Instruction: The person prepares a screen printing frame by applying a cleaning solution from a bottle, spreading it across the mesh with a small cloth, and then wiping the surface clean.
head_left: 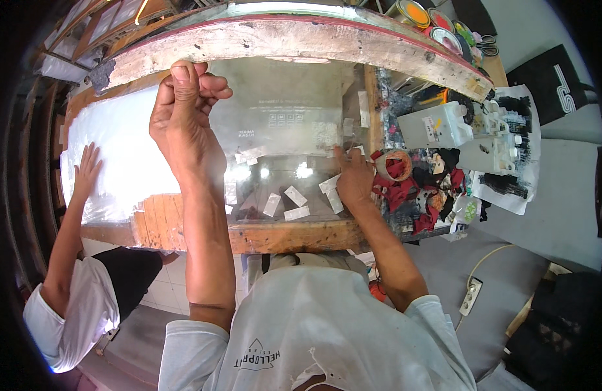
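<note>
My left hand [189, 111] is raised over the table, thumb and fingers drawn together. Its fingertips meet the lower edge of a long, stained wooden screen frame [262, 40], and what they pinch, if anything, is hidden. On the glass tabletop [249, 215], my right hand [355, 177] rests with its fingers extended by the lower right corner of a clear printed sheet [268, 101]. Short strips of tape [331, 193] lie against that hand. More loose tape strips [295, 195] are scattered between my forearms.
At left, a co-worker's hand [87, 168] lies on white plastic-wrapped sheets [125, 143]. To the right are white jugs [436, 126], a tape roll [398, 165] and dark red rags [405, 195]. Paint cans [413, 13] stand far right; a power strip [470, 296] lies lower right.
</note>
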Demonstrator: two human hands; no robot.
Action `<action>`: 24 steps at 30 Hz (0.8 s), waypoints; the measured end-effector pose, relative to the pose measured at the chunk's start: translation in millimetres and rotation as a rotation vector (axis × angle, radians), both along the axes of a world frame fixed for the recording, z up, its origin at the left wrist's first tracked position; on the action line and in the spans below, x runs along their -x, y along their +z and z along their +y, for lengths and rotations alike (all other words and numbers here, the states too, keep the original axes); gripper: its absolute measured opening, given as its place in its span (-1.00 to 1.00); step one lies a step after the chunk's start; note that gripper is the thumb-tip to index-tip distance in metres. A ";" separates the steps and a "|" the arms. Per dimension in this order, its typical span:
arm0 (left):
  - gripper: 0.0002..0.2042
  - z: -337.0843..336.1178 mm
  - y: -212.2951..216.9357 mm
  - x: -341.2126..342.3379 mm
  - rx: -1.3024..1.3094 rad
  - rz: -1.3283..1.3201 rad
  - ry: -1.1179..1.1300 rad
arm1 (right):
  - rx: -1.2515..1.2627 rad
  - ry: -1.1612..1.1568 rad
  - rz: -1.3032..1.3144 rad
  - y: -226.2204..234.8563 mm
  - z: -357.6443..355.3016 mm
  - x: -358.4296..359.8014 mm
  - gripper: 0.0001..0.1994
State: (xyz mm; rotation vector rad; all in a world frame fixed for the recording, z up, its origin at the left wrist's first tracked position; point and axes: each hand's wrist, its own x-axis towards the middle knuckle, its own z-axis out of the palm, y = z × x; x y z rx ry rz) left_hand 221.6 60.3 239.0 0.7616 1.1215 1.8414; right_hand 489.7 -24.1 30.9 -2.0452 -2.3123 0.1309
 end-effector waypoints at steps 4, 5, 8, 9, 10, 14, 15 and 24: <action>-0.64 -0.9 -0.8 1.0 -0.001 0.033 0.014 | 0.053 0.006 0.110 8.9 4.9 -5.7 -0.37; -0.64 -0.5 -0.4 0.4 -0.002 0.029 0.015 | 0.019 0.033 0.074 9.5 5.1 -6.5 -0.37; -0.64 0.0 1.0 -0.6 -0.003 0.025 0.014 | -0.026 0.094 -0.018 11.8 4.4 -10.3 -0.36; -0.65 -0.2 1.4 -0.6 -0.003 0.030 0.011 | -0.032 0.111 -0.045 12.5 4.1 -11.6 -0.36; -0.65 -0.4 1.7 -0.6 -0.002 0.034 0.008 | -0.011 0.110 -0.061 14.1 4.6 -12.7 -0.36; -0.67 0.7 0.5 0.4 -0.010 0.035 0.010 | 0.025 0.112 -0.076 14.6 6.6 -17.9 -0.37; -0.68 0.8 -0.3 0.9 -0.015 0.037 0.011 | 0.022 0.116 -0.068 14.5 8.2 -18.5 -0.38; -0.69 -0.7 -2.3 1.8 -0.014 0.054 0.019 | 0.179 0.155 -0.146 29.3 14.5 -21.2 -0.34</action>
